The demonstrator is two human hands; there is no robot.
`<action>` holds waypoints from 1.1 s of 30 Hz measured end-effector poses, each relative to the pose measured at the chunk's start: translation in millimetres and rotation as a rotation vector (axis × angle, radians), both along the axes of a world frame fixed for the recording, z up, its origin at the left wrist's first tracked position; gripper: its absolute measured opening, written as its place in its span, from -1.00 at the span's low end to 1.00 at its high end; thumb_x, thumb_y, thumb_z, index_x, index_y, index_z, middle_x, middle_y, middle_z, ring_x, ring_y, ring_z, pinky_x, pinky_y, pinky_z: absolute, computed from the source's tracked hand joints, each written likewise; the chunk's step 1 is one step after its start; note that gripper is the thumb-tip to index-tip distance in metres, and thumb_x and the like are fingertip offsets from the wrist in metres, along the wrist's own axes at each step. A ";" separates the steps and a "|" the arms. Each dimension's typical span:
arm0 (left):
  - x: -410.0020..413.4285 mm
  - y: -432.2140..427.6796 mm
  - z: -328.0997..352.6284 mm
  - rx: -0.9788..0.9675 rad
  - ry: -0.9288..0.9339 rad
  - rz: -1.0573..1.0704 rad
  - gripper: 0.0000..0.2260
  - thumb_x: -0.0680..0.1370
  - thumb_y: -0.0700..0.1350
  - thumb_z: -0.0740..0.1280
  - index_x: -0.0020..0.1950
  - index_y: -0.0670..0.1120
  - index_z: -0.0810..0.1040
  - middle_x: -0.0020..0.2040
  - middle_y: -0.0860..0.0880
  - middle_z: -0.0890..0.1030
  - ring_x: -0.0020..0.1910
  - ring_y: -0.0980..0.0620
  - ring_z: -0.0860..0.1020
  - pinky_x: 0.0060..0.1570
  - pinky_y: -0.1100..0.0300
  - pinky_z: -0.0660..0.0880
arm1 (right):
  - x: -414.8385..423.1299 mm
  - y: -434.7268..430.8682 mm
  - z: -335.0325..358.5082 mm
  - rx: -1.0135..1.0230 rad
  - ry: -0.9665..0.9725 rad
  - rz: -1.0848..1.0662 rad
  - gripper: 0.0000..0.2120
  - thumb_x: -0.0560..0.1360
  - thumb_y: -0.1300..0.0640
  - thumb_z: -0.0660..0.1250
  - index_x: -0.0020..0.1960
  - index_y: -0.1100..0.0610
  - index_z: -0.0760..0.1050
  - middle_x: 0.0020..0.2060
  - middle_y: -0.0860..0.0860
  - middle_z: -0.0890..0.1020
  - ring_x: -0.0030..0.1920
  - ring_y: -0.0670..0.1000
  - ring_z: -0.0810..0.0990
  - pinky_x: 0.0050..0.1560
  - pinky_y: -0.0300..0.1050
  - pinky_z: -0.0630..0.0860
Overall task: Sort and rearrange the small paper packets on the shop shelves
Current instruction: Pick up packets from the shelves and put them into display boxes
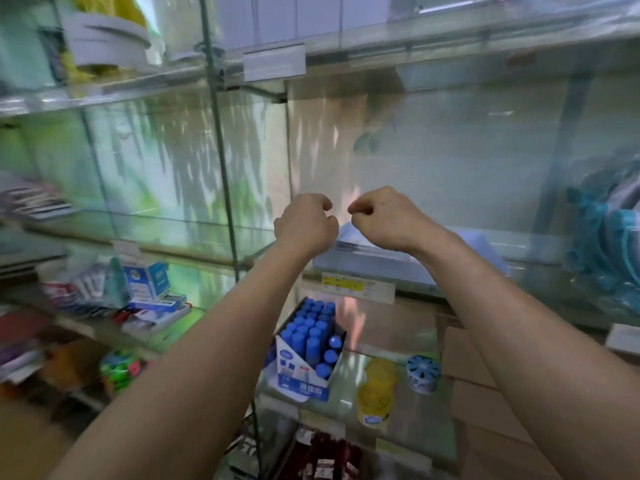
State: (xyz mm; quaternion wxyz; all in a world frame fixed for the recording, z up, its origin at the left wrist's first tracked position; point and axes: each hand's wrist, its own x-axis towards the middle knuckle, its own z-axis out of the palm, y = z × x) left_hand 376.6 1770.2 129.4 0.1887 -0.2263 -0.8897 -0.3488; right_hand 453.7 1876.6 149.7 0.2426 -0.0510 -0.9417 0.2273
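Packets (374,252) of pale paper lie in a flat, low stack on the glass shelf (540,261) straight ahead, just behind and below the two raised hands. The blur hides how many there are and whether they are sorted at all.

The left hand (306,223) and the right hand (384,216) hang close together above the near edge of the stack, knuckles up, fingers folded in toward the palms. Nothing shows in either of them, and neither touches the paper.

Judging by the look of them, the packets should be very light and thin, bending easily and sliding readily on one another and on the smooth glass. A push from one side would likely fan the stack out rather than move it whole. The safer hold seems to be a pinch at a short edge, thumb on top and fingers slipped underneath, or both hands squaring the stack from its two ends before lifting. A corner would crease under a hard squeeze — a light grip ought to be enough.

Glass underneath calls for some care, so setting the packets down flat beats dropping them. On the shelf below stand a box of blue-capped sticks (308,344), a yellow round tub (377,389) and a small blue tin (422,372) — well apart from the stack and not in the way of a reach.
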 end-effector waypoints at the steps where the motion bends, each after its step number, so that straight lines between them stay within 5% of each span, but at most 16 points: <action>1: 2.2 -11.2 -1.8 -0.002 -0.015 0.027 -0.67 0.54 -0.12 0.26 0.31 -0.03 0.50 0.22 -0.06 0.54 0.17 -0.10 0.52 0.22 -0.01 0.43 | -0.3 -9.5 -2.3 -0.008 -0.003 0.035 -0.68 0.52 0.24 0.17 0.21 0.22 0.56 0.22 0.09 0.58 0.23 0.10 0.51 0.28 -0.02 0.43; 5: 13.4 -65.8 -15.3 0.052 -0.090 0.152 -0.64 0.53 -0.12 0.27 0.34 -0.03 0.47 0.19 -0.06 0.54 0.14 -0.08 0.53 0.21 -0.01 0.45 | -4.2 -50.8 -17.5 -0.055 -0.018 0.164 -0.70 0.53 0.21 0.19 0.19 0.21 0.57 0.17 0.08 0.61 0.18 0.09 0.55 0.24 0.00 0.47; 10: 34.8 -129.7 -58.9 0.304 -0.194 0.316 -0.54 0.51 -0.10 0.30 0.41 -0.03 0.37 0.26 -0.10 0.48 0.13 -0.10 0.52 0.20 -0.03 0.45 | -3.2 -106.6 -59.9 -0.238 -0.045 0.301 -0.76 0.53 0.18 0.22 0.07 0.21 0.61 -0.19 0.00 0.60 -0.19 0.00 0.54 -0.17 -0.15 0.46; 14: 52.3 -171.8 -106.1 0.431 -0.239 0.463 -0.49 0.51 -0.10 0.30 0.45 -0.05 0.27 0.31 -0.17 0.41 0.21 -0.16 0.47 0.19 -0.06 0.44 | 0.0 -144.3 -105.1 -0.360 -0.089 0.367 -0.73 0.54 0.15 0.23 0.17 0.17 0.59 0.09 0.05 0.64 -0.03 -0.02 0.55 -0.01 -0.19 0.43; 18: 70.4 -212.5 -144.4 0.468 -0.321 0.630 -0.38 0.52 -0.11 0.31 0.52 0.07 0.10 0.35 -0.11 0.28 0.25 -0.12 0.40 0.28 -0.08 0.38 | 3.0 -176.9 -140.2 -0.449 -0.137 0.398 -0.74 0.55 0.18 0.22 0.15 0.26 0.57 0.12 0.12 0.63 0.08 0.13 0.58 0.10 -0.04 0.50; 23: 90.2 -262.4 -173.3 0.302 -0.421 0.815 -0.25 0.51 -0.08 0.36 0.54 0.10 -0.04 0.44 -0.13 0.17 0.43 -0.11 0.17 0.38 -0.12 0.09 | -1.5 -224.9 -170.1 -0.413 -0.180 0.449 -0.64 0.57 0.13 0.22 0.34 0.14 0.45 0.29 0.04 0.52 0.27 0.01 0.49 0.18 -0.20 0.35; 26: 91.6 -295.0 -185.5 0.153 -0.474 0.872 -0.25 0.50 -0.05 0.37 0.54 0.09 -0.02 0.45 -0.14 0.17 0.43 -0.15 0.16 0.38 -0.14 0.09 | -9.1 -258.6 -185.4 -0.329 -0.195 0.465 -0.68 0.56 0.14 0.22 0.30 0.13 0.48 0.24 0.08 0.54 0.22 0.07 0.50 0.09 -0.16 0.38; 33: 75.1 -385.0 -206.1 0.037 -0.538 0.907 -0.24 0.49 -0.08 0.40 0.54 0.08 0.00 0.45 -0.15 0.19 0.44 -0.16 0.17 0.40 -0.13 0.10 | -35.8 -362.8 -213.6 -0.124 -0.307 0.551 -0.61 0.55 0.13 0.25 0.37 0.09 0.42 0.32 0.09 0.42 0.32 0.10 0.39 0.25 -0.08 0.35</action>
